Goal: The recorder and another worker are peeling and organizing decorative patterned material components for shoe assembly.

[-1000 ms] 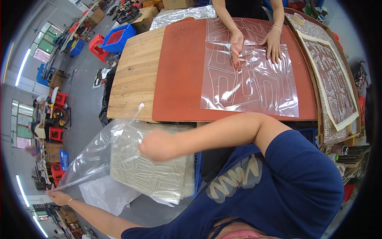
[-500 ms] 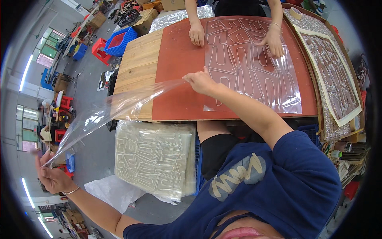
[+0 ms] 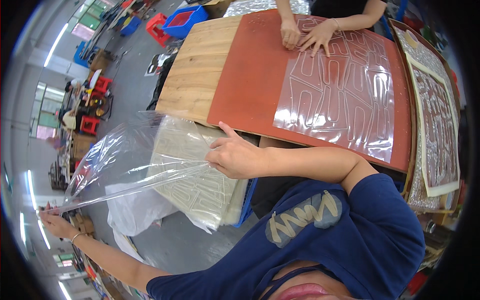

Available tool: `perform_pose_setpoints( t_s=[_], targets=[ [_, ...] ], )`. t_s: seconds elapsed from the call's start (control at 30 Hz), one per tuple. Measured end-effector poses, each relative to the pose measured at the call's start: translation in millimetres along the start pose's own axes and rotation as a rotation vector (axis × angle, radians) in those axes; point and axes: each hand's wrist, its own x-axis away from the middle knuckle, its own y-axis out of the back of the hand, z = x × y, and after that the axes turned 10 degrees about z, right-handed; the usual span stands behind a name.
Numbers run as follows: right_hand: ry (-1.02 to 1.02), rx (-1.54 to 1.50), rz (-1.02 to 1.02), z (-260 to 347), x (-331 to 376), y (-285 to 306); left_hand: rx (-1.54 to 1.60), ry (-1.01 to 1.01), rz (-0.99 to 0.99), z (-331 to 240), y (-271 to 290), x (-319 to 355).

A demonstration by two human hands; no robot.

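Note:
A clear plastic film (image 3: 120,155) stretches between my two hands, wrinkled and shiny. My left hand (image 3: 56,225) pinches one end out at the far left. Fingers closed, my right hand (image 3: 232,156) grips the other end near the front edge of the red board, with its index finger pointing out. Beneath the film lies a stack of pale sheets with outlined shapes (image 3: 200,195), partly covered by it. On the red board (image 3: 245,75) rests a clear sheet with cut outlines (image 3: 345,95). A co-worker's two hands (image 3: 320,36) press on its far left corner.
Bare wood (image 3: 197,65) shows left of the red board. On the right stands a glittery tray (image 3: 417,125) holding a framed dark patterned sheet (image 3: 435,120). A white plastic bag (image 3: 132,210) hangs by the stack. Blue crates (image 3: 192,17) and a red stool (image 3: 158,27) stand on the floor beyond.
My right hand has moved from above the red board toward me, bringing the film over the pale stack. The co-worker's hands have come together at the sheet's corner. The view has shifted.

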Motion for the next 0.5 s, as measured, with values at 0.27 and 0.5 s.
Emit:
perform_pose_setpoints(
  t_s=[0.27,0.5],
  targets=[
    [0.087,-0.266,0.016,10,-13,-39,-0.093,0.017,0.179,-1,30,-44],
    [-0.190,-0.533,0.105,-21,-6,-29,0.119,-0.304,0.586,-35,-166,-155]
  ],
)
